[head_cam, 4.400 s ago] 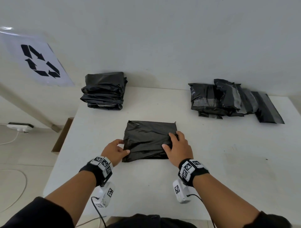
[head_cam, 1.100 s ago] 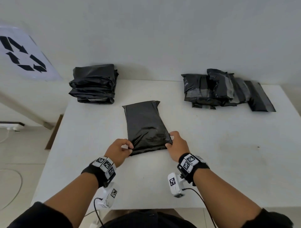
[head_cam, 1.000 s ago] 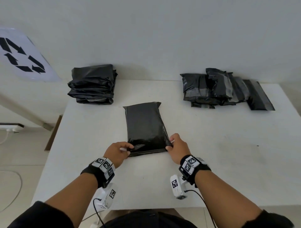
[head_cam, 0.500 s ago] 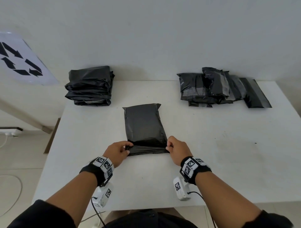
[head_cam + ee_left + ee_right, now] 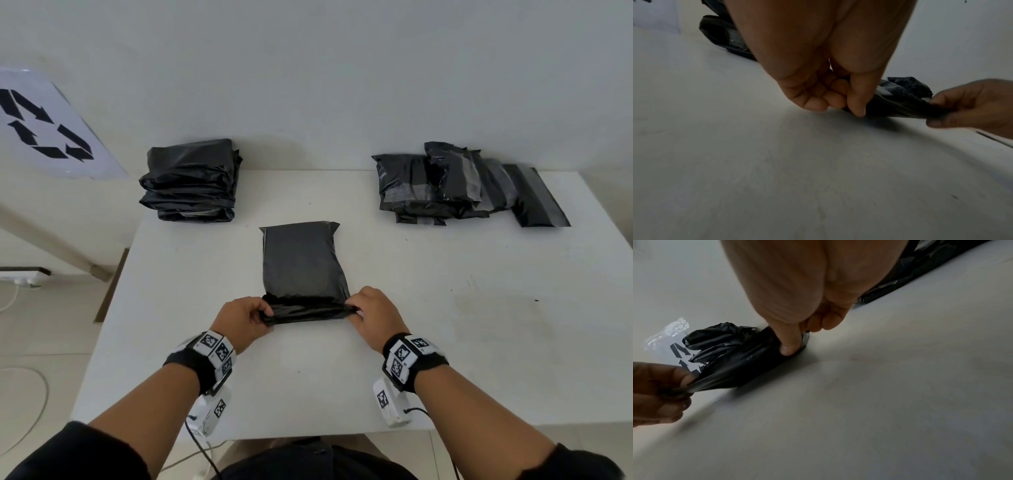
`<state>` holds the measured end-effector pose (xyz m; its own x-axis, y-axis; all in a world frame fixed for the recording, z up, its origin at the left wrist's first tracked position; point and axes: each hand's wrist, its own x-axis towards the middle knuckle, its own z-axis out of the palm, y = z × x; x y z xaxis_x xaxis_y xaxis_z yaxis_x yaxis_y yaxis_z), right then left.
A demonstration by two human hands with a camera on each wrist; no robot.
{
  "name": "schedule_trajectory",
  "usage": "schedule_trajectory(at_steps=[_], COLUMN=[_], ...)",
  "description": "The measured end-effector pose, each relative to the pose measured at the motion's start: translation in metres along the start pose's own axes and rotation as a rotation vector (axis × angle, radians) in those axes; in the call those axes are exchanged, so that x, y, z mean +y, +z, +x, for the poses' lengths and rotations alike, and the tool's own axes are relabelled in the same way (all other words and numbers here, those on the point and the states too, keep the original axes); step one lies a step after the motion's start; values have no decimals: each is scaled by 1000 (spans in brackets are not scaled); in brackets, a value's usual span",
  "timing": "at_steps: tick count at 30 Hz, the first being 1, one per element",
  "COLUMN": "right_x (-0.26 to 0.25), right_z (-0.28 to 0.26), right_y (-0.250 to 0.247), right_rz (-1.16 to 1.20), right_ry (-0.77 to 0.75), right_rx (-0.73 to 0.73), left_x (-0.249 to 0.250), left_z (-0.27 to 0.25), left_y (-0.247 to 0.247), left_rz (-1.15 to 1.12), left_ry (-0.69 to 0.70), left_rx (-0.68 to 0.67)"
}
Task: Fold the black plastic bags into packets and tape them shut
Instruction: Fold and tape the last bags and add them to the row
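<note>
Both hands pinching the near end of a flat black plastic bag (image 5: 303,263), lifted a bit and turned over at that end.

Left hand (image 5: 241,320) has thumb and fingers clamped on the near-left corner, right hand (image 5: 375,315) on the near-right corner. The bag lies lengthwise mid white bench (image 5: 462,325), far end flat. Neat stack of folded black bags (image 5: 190,181) sits far left, a looser pile of black taped packets (image 5: 455,185) far right. White recycling-arrow sign (image 5: 44,126) on the left wall.
</note>
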<state>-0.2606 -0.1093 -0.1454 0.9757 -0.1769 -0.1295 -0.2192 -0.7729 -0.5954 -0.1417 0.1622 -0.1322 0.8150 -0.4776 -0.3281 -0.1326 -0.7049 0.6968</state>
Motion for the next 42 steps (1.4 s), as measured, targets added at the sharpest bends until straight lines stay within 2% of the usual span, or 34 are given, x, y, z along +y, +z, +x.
schedule_trajectory(at_steps=[2, 4, 6, 8, 10, 12, 14, 17, 22, 28, 31, 34, 36, 38, 40, 42], right_x=[2, 5, 8, 9, 10, 9, 9, 9, 5, -3, -6, -7, -7, -8, -8, -7], right_z=[3, 4, 4, 4, 5, 7, 8, 10, 15, 24, 28, 29, 30, 30, 30, 28], right_y=[0, -2, -4, -4, -5, -11, -16, -16, -8, -3, -2, -1, 0, -1, -3, -5], right_rz=[44, 88, 79, 33, 21, 78, 122, 163, 83, 76, 88, 82, 80, 82, 83, 92], right_ry=[-22, -17, -63, -161, -229, -204, -116, -13, 95, 242, 296, 315, 323, 328, 329, 329], right_rx=[62, 92, 117, 133, 121, 49, -30, -46, -31, -5, -6, -15, -23, -27, -27, -17], left_x=[-3, -6, -8, -5, -4, -4, -6, -4, 5, 5, 5, 11, 14, 15, 17, 19], left_z=[2, 1, -1, 0, 5, 5, 3, -1, 3, 16, 20, 21, 20, 19, 24, 32], left_y=[-1, -4, -8, -12, -13, -14, -12, -9, -3, 1, 0, -2, -2, 2, 8, 13], left_rz=[57, 151, 274, 381, 413, 352, 286, 189, -17, -64, -54, 50, 84, 156, 288, 385], left_ry=[22, 119, 330, 540, 621, 525, 386, 218, -3, -193, -222, -179, -87, 142, 387, 491], left_rx=[65, 138, 214, 212, 190, 163, 128, 86, 193, 242, 251, 246, 291, 348, 283, 188])
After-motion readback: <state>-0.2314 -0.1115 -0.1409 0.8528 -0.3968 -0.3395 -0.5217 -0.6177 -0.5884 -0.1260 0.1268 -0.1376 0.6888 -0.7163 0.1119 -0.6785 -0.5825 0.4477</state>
